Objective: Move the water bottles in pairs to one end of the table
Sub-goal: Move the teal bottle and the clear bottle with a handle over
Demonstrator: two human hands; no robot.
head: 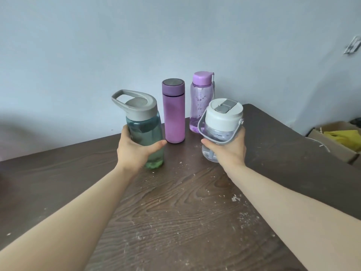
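Note:
My left hand is wrapped around a green see-through bottle with a grey loop lid. My right hand grips a clear bottle with a white lid and a grey carry handle. Both bottles are upright over the dark wooden table; whether their bases touch it I cannot tell. Behind them, at the table's far end by the wall, stand an opaque purple flask and a see-through purple bottle with a lilac cap, side by side.
A pale wall runs behind the table. An open cardboard box with something yellow inside sits on the floor beyond the table's right edge. White specks dot the wood grain.

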